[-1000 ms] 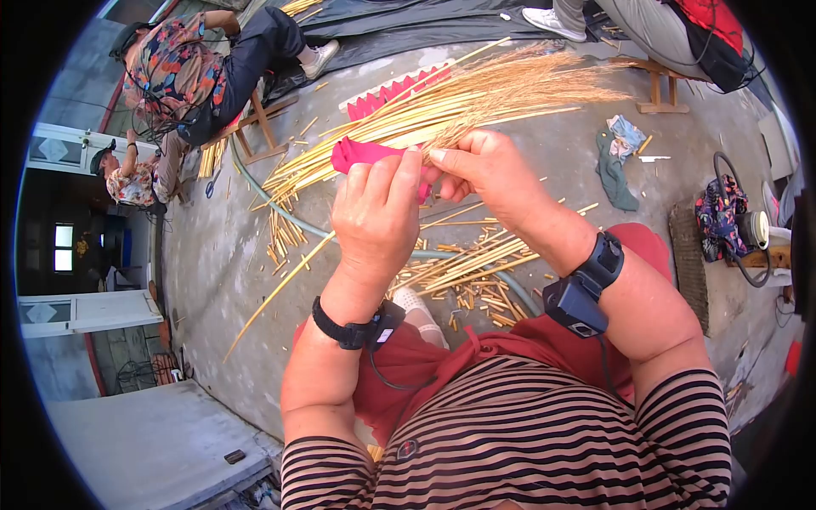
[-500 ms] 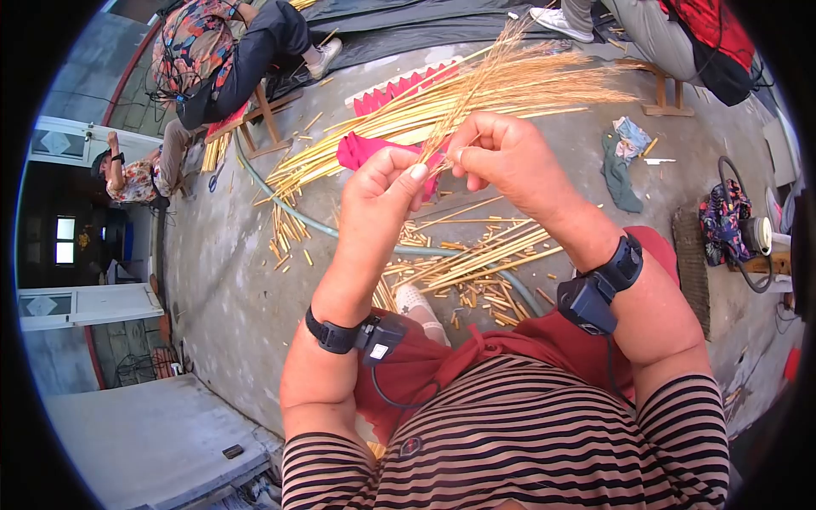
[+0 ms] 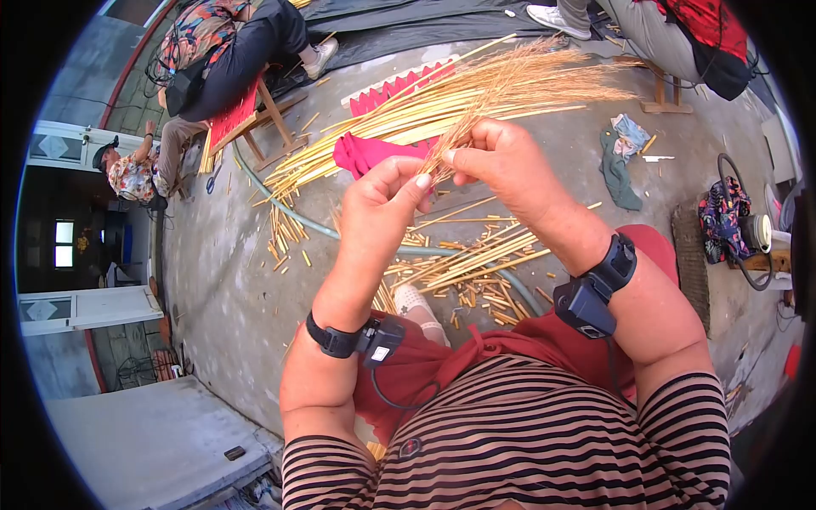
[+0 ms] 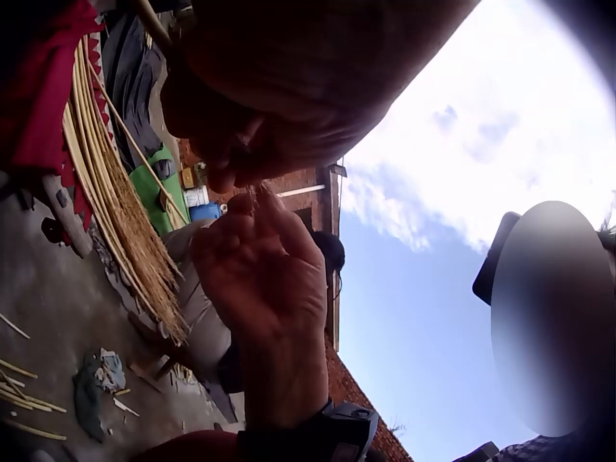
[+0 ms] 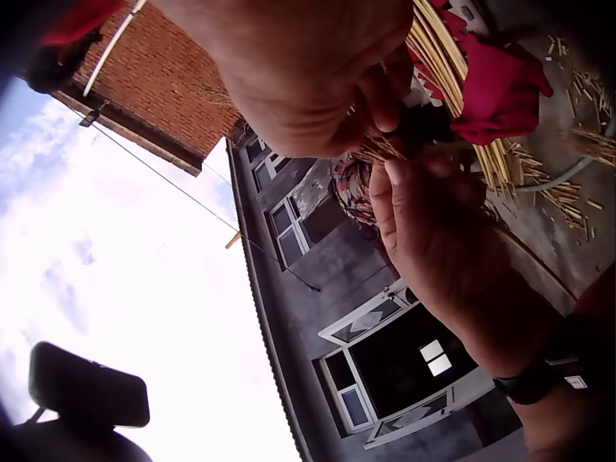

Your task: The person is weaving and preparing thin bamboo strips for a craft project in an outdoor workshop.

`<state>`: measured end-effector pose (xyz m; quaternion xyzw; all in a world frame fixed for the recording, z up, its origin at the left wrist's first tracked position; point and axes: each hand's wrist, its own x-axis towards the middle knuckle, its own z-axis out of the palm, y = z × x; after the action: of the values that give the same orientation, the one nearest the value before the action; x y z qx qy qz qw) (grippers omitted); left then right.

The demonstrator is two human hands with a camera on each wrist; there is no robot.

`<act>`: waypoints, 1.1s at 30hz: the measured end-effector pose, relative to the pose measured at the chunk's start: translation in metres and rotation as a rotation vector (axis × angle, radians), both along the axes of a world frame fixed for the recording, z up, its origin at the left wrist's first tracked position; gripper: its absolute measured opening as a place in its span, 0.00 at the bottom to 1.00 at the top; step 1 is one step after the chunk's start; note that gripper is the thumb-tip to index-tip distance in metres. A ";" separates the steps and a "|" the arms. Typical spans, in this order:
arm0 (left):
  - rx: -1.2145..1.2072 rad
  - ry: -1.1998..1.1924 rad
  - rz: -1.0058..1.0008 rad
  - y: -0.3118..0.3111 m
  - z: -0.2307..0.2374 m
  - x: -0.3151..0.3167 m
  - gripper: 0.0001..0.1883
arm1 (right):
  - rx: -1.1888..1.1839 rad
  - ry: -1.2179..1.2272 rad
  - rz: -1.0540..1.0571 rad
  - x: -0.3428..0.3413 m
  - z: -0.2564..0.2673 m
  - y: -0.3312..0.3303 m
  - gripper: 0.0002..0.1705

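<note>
In the head view both hands are raised in front of the body, close together over the stalk pile. The left hand (image 3: 387,191) pinches the lower part of a brown, feathery grass seed head (image 3: 460,130) between thumb and fingers. Just to its right, the right hand (image 3: 501,161) pinches the same seed head, thumb against index finger. The plume fans up and away, overlapping the pile of long yellow stalks (image 3: 314,167). In the right wrist view the left thumb presses on the thin stems (image 5: 377,149). A magenta cloth (image 3: 365,155) lies behind the left hand.
Cut stalk pieces (image 3: 501,299) and a hose (image 3: 319,226) lie on the concrete near the feet. Right of the pile are a green cloth (image 3: 620,178) and a floral bag (image 3: 722,217). Other people sit at the left on wooden stools (image 3: 268,119) and at top right.
The left hand has turned from back-up to thumb-up. The right hand, slightly apart half a second ago, is back against the seed head, whose plume now leans further right.
</note>
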<state>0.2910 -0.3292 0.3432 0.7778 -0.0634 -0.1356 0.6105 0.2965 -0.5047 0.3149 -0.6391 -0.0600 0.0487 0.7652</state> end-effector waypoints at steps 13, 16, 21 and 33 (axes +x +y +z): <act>0.023 -0.203 0.086 0.000 0.000 0.002 0.05 | -0.057 -0.041 -0.017 -0.003 -0.001 0.011 0.06; 0.087 -0.207 0.109 0.003 0.005 -0.001 0.05 | -0.133 -0.019 -0.031 0.004 0.000 0.001 0.06; 0.042 -0.251 0.196 0.018 0.011 0.001 0.05 | 0.100 0.008 -0.119 0.019 0.001 -0.023 0.09; 0.205 -0.410 0.118 0.012 0.002 -0.006 0.04 | 0.017 -0.067 0.024 0.006 0.005 0.006 0.09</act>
<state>0.2853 -0.3176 0.3452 0.8494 -0.1265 0.0554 0.5093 0.3026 -0.4984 0.3203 -0.6332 -0.0937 0.0360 0.7674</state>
